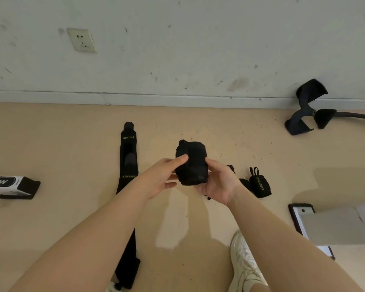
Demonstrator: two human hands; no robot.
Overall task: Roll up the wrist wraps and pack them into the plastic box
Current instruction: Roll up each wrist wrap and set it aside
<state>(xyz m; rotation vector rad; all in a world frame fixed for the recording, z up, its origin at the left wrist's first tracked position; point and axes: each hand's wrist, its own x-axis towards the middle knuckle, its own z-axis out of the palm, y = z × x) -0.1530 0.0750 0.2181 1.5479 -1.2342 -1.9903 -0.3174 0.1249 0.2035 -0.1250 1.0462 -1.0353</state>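
We have a rolled black wrist wrap held up in front of us, above the tan floor, between both hands. Our left hand grips it from the left side, thumb pressed along the front of the roll and the other fingers curled round behind it. Our right hand cups it from the right and below, thumb on the roll's side and fingers wrapped underneath. A small loop sticks out at the roll's top left corner.

On the floor to the left lies a long unrolled wrap, stretched flat towards the wall and printed with yellow-green lettering; its near end runs under our left forearm. Just right of our right wrist sits a second rolled wrap, standing on the floor with its loop up and the same lettering on its side. A dark strip shows between it and our right hand, possibly another wrap's loose end, though our hand hides most of it.

At the right edge a pale translucent box rests over a dark-rimmed board, well apart from the roll we hold. A white shoe is below our right arm. Far left lies a black-and-white carton, and black equipment leans against the wall at the upper right.
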